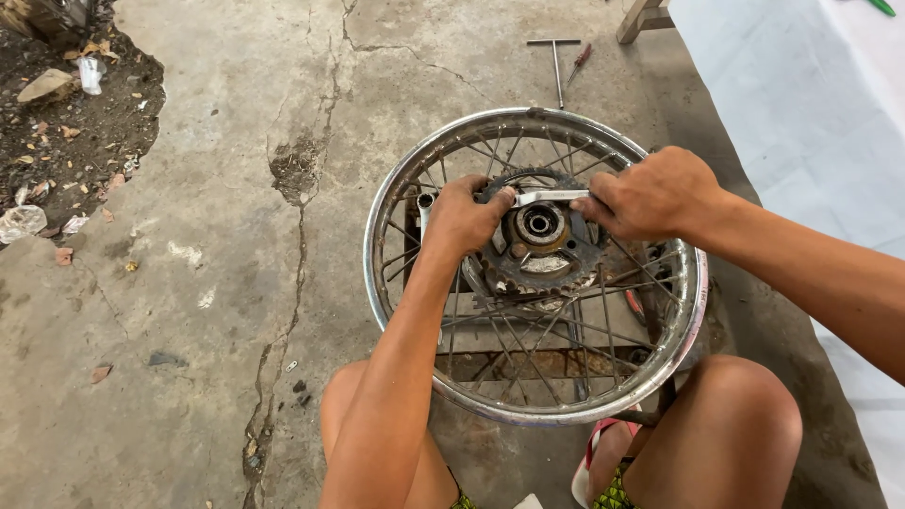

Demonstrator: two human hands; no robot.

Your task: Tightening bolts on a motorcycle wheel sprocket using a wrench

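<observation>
Right hand (650, 193) grips a wrench (551, 197) over the hub (539, 224), while left hand (462, 217) clasps the sprocket (575, 264) of the wheel (396, 207).

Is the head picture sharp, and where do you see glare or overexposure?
Head view: soft, even daylight; wheel rim, sprocket and both hands, left hand and right hand, are sharp. The white sheet at right is overexposed; the rim shows mild shine. Straight lines bend slightly at the edges.
</observation>
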